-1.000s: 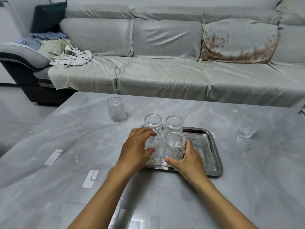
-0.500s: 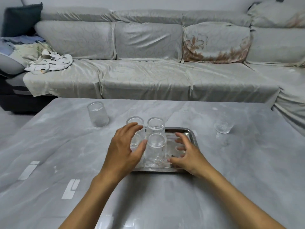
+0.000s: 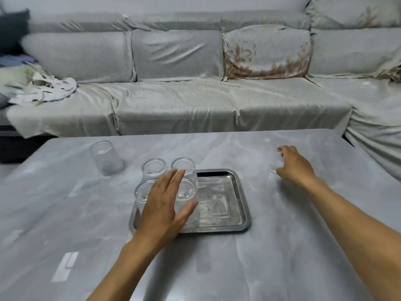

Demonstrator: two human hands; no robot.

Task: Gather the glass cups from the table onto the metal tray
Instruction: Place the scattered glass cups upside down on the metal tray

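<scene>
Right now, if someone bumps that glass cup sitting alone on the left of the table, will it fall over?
The lone cup probably tips fairly easily: it looks taller than wide. On its side its round wall would likely roll. Being clear glass, it could break, and the table looks smooth enough for it to slide.

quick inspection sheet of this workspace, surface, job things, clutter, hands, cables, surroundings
surface: grey marble-look table, pale tape strips near the left front.
job's things: metal tray at centre with four glass cups grouped on its left half; one cup on the table to the far left; one small glass on the table to the right, mostly hidden by the right hand.
clutter: nothing seen on the table.
grippers: left hand open over the tray's cups; right hand open, reaching at the small glass, contact unclear.
cables: nothing seen.
surroundings: covered grey sofa behind, crumpled cloths at its left end.
</scene>
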